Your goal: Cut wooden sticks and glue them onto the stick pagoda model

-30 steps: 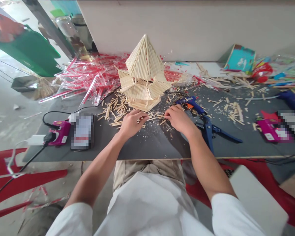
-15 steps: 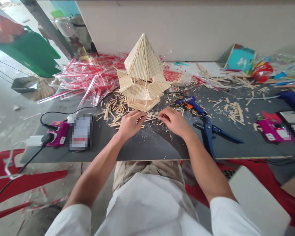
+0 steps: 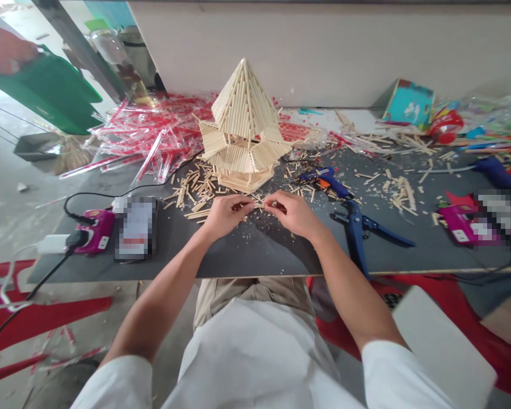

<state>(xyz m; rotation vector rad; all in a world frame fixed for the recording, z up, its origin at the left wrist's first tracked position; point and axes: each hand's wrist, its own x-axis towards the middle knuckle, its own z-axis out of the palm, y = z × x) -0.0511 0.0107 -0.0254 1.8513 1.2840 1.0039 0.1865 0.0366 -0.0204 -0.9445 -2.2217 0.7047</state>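
My left hand (image 3: 227, 215) and my right hand (image 3: 293, 211) meet fingertip to fingertip just above the table, in front of a pagoda model (image 3: 247, 128) built of thin wooden sticks. Both are closed in a pinch. A short pale wooden stick (image 3: 259, 205) spans the small gap between the fingertips; its ends are hidden by the fingers. The model stands upright, with a pointed roof over a flared lower roof, and neither hand touches it. Loose stick pieces (image 3: 196, 187) lie to the left of the model, close to my left hand.
A blue glue gun (image 3: 330, 180) and blue-handled cutters (image 3: 357, 236) lie to the right. On the left are a phone (image 3: 136, 229) and a purple power socket (image 3: 94, 232) with cables. Red-and-clear plastic wrappers (image 3: 153, 139) heap behind. Another purple socket (image 3: 468, 224) sits far right.
My right hand has moved left towards my left hand, narrowing the gap between the fingertips. The whole view has shifted slightly; the model stands in the same place on the table.
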